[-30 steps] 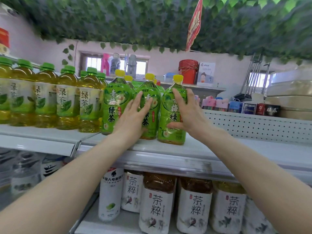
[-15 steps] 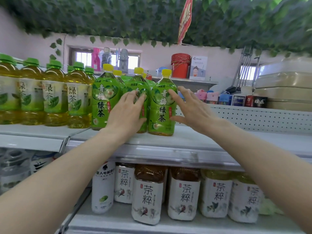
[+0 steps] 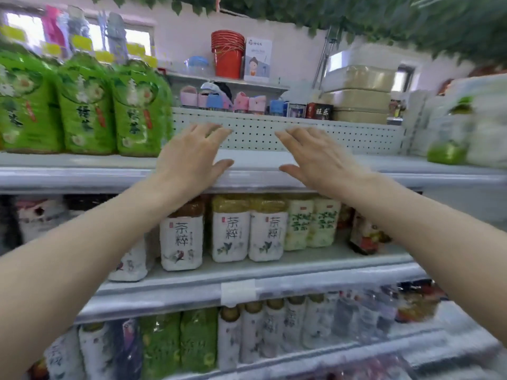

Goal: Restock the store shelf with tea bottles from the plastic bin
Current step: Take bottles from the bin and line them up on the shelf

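Note:
Green-labelled tea bottles (image 3: 137,111) with yellow caps stand in a row at the left of the top shelf (image 3: 356,174). My left hand (image 3: 189,160) hovers over the shelf's front edge, just right of the last bottle, fingers spread and holding nothing. My right hand (image 3: 318,160) is level with it a little further right, also spread and empty. Both hands are apart from the bottles. The plastic bin is not in view.
A white perforated back panel (image 3: 343,135) runs behind the top shelf. White-labelled tea bottles (image 3: 233,234) fill the middle shelf, with more bottles (image 3: 274,330) below. A blurred green and white bottle (image 3: 450,135) stands at the top shelf's right end. Red buckets (image 3: 227,54) sit behind.
Both hands have let go of the green bottles and drawn away to the right. The view has swung right and down, so the bottles now sit at the left.

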The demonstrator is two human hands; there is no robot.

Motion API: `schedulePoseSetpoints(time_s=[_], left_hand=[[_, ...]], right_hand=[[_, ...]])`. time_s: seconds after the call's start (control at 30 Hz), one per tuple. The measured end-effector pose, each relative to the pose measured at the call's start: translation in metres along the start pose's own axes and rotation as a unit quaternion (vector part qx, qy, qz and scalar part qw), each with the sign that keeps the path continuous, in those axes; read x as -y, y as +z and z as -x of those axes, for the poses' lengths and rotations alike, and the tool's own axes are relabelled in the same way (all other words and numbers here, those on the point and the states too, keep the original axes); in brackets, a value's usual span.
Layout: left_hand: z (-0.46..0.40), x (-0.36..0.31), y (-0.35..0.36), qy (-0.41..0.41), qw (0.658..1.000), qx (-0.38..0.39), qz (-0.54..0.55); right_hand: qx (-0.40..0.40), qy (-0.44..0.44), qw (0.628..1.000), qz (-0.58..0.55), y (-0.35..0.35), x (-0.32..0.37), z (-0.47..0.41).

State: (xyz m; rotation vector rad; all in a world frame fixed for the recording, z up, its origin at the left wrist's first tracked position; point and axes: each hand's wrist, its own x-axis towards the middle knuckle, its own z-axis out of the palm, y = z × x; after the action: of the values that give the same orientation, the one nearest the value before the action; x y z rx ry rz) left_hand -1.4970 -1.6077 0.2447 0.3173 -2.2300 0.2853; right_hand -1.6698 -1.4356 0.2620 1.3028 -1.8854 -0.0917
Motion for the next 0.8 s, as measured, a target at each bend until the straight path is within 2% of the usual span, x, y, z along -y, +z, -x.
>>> schedulePoseSetpoints(time_s=[0.4, 0.57, 0.8], left_hand=[[0.009, -0.288, 0.081, 0.116, 0.981, 0.045, 0.150], [0.018, -0.404, 0.118, 0.168, 0.957, 0.063, 0.227], [0.036, -0.541, 0.186, 0.229, 0.910, 0.129, 0.319]], right_hand=[[0.092, 0.078, 0.992, 0.046, -0.002, -0.163, 0.286], [0.136, 0.141, 0.979, 0.051, -0.002, -0.208, 0.405], [0.213, 0.228, 0.949, 0.046, 0.017, -0.255, 0.541]])
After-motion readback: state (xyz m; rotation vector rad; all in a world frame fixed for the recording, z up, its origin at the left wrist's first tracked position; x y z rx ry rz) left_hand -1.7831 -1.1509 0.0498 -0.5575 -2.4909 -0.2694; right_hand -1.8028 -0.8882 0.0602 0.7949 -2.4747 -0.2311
